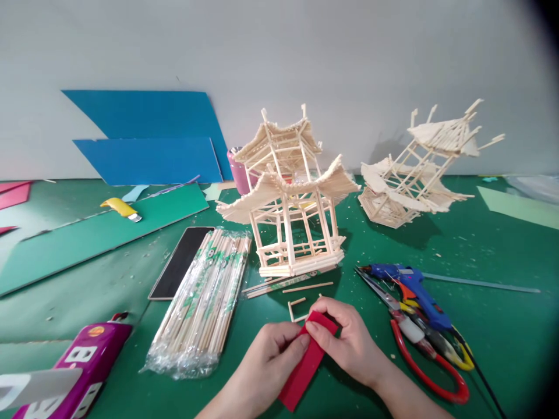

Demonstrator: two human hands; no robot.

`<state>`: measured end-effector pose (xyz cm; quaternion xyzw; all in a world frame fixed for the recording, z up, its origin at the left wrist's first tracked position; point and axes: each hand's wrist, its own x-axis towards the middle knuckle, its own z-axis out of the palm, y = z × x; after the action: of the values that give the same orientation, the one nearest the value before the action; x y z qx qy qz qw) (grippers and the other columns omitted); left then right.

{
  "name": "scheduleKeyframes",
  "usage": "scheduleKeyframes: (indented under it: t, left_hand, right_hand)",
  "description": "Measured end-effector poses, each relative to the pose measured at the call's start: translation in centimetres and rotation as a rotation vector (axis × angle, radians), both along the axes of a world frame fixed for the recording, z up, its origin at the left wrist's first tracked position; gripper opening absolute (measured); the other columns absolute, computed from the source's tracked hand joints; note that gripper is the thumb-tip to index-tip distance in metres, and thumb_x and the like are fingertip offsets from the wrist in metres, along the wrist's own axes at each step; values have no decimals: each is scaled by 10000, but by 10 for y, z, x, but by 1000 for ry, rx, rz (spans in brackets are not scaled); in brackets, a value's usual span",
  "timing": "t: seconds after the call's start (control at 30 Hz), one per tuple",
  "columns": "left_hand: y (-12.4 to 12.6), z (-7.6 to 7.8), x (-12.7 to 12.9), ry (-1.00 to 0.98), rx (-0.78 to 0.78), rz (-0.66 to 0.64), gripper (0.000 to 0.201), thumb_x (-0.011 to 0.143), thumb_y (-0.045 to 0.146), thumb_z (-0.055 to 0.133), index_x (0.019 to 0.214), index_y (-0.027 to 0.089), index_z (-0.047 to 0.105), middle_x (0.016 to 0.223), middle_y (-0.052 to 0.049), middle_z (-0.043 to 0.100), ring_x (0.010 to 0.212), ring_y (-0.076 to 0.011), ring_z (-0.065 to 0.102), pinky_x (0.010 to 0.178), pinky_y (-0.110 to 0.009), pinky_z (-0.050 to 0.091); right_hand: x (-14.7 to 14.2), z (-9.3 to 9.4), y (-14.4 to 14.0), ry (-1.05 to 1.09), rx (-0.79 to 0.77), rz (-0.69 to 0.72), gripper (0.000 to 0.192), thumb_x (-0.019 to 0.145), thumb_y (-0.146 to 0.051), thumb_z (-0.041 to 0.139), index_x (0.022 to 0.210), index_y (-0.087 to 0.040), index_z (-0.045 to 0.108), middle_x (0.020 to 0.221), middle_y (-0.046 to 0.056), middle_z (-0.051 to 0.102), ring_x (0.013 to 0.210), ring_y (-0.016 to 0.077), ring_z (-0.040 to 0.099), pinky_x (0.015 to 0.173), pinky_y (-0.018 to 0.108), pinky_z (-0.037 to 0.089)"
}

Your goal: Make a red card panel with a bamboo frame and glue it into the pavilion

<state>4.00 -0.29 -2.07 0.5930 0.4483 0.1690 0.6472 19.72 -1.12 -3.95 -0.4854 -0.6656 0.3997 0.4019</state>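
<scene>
Both my hands hold a red strip of paper or felt low over the green table. My left hand pinches its left edge with the thumb on top. My right hand grips the strip's upper end, fingers curled over it. Just beyond my hands stands a two-tier pagoda model of wooden sticks, upright. A few short loose sticks lie between the model and my hands.
A plastic-wrapped bundle of chopsticks and a black phone lie left. Red-handled scissors and a blue glue gun lie right. A second stick pagoda leans tilted at back right. Blue card sheets, yellow cutter, purple box.
</scene>
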Motion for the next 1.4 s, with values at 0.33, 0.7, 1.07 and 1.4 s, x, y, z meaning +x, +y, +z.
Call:
scheduleKeyframes:
  t: [0.33, 0.7, 1.07, 1.4]
  left_hand:
    - [-5, -1, 4, 21, 103, 42, 369, 832, 384, 408, 532, 169, 399, 548, 46, 329, 523, -96, 274, 476, -229, 220]
    - [-8, -2, 8, -122, -20, 202, 331, 817, 366, 482, 605, 126, 566, 549, 19, 443, 507, -91, 333, 468, -210, 266]
    - [-11, -25, -17, 296, 1412, 136, 358, 816, 91, 416, 1131, 194, 553, 1030, -93, 651, 1013, -242, 550, 910, -410, 337]
    - [-19, -3, -13, 112, 746, 150, 255, 788, 119, 479, 953, 209, 652, 720, -36, 692, 607, -159, 615, 574, -236, 466]
  right_hand:
    - [1, 2, -1, 46, 36, 41, 95, 787, -274, 573, 782, -183, 596, 710, 8, 567, 652, 127, 521, 593, 234, 412]
    - [5, 7, -2, 67, 44, -66, 128, 845, -231, 491, 801, -191, 604, 748, 23, 580, 679, 138, 551, 608, 241, 441]
    - [97, -12, -56, -603, 145, -573, 250, 826, -307, 461, 1051, -220, 526, 1047, 92, 537, 902, 235, 555, 723, 338, 483]
    - [127, -25, -78, -930, 80, -479, 330, 824, -305, 405, 1132, -203, 462, 1121, 114, 509, 1029, 281, 505, 843, 437, 449]
